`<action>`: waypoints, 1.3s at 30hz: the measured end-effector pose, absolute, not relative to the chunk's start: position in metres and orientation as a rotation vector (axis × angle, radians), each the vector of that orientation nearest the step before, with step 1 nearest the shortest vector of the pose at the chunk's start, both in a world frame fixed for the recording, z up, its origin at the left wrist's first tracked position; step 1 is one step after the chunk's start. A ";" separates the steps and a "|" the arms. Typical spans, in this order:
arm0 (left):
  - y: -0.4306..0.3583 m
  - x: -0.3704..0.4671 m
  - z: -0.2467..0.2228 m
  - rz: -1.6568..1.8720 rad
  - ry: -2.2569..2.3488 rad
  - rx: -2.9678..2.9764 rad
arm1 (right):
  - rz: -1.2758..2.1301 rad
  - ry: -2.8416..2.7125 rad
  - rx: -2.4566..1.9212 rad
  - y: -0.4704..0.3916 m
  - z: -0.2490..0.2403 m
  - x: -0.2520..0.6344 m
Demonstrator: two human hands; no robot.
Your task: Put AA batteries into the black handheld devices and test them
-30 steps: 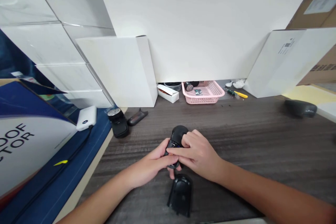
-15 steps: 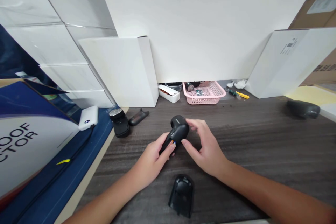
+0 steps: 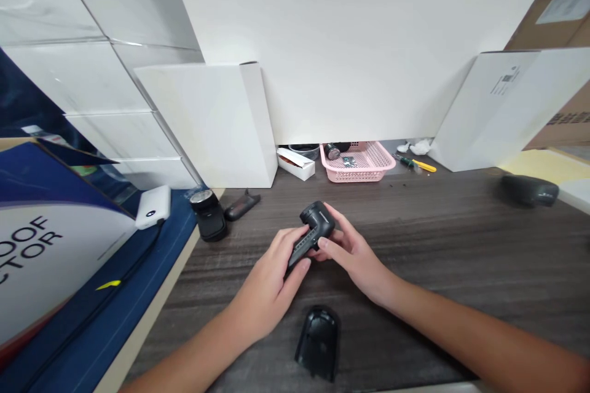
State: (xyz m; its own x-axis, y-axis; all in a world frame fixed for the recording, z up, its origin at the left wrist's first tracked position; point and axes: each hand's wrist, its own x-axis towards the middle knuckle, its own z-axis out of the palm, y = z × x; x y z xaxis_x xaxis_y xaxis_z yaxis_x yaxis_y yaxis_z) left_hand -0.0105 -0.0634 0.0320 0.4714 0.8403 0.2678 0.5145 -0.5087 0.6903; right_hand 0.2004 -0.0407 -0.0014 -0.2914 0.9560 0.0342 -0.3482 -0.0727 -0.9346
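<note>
Both hands are on a black handheld device with a round head set at an angle to its narrow body. My left hand grips the narrow body, fingers along its upper side and thumb below. My right hand holds the head end from the right, thumb in front and index finger behind. The device is raised above the dark table, and a slotted strip along its body faces up. Nearer the front edge lies a loose black shell cover, apart from both hands.
A similar black device with a silver round head stands at the left, beside a black casing part. At the back are a pink basket, a small white box and a yellow-handled screwdriver. A dark rounded object lies right.
The device has been turned over, so its wires are now out of sight and its slotted side shows. My right hand has closed on the head; my left has shifted its grip.
</note>
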 end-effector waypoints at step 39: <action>-0.061 -0.018 0.030 0.849 1.082 2.290 | 1.533 -1.426 -0.644 -0.046 0.007 0.212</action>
